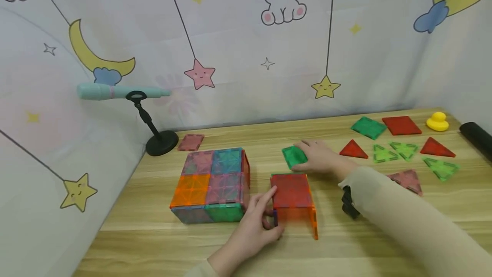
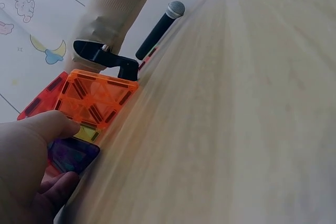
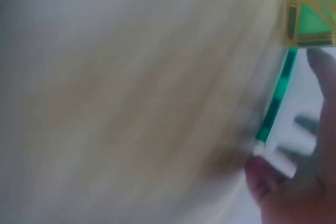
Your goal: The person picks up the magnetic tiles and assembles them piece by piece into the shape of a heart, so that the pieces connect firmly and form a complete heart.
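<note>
A small box of magnetic tiles stands on the table, with a red tile (image 1: 291, 190) on top, an orange tile (image 2: 94, 98) as its right wall and a dark purple tile (image 2: 73, 154) on the left. My left hand (image 1: 255, 221) holds its left side, index finger along the red top's edge. Behind the box, my right hand (image 1: 320, 157) grips a green tile (image 1: 293, 157) by opposite edges, thumb on the near one; part of it is hidden under the hand. Left of both hands stands a larger multicoloured tile box (image 1: 196, 188).
Several loose tiles lie at the right, among them a red square (image 1: 401, 125), a green square (image 1: 369, 128) and light green triangles. A yellow duck (image 1: 437, 122) and a black microphone (image 2: 157, 31) are beyond. A toy telescope (image 1: 123, 92) on a black stand is back left.
</note>
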`<state>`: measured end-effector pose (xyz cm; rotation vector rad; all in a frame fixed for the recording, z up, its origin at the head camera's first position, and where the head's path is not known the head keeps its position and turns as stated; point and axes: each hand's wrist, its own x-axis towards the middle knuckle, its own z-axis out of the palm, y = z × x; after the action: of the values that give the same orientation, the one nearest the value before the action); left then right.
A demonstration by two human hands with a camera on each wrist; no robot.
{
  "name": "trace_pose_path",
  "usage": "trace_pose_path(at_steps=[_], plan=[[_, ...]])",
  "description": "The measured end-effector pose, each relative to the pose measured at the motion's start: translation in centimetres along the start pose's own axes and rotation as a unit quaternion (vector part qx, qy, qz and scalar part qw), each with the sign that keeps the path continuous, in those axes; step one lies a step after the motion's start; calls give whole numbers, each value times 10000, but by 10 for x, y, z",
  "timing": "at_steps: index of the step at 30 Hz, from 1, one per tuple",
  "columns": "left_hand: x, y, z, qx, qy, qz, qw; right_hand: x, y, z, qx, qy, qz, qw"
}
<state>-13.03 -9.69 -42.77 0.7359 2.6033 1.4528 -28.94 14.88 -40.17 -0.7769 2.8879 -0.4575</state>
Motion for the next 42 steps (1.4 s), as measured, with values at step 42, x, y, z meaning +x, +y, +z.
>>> trace_pose_path(at_steps=[42], plan=[[14,13,-2,-305,98,-130,9994,-115,-60,-42,2299,786,-1076,9640]])
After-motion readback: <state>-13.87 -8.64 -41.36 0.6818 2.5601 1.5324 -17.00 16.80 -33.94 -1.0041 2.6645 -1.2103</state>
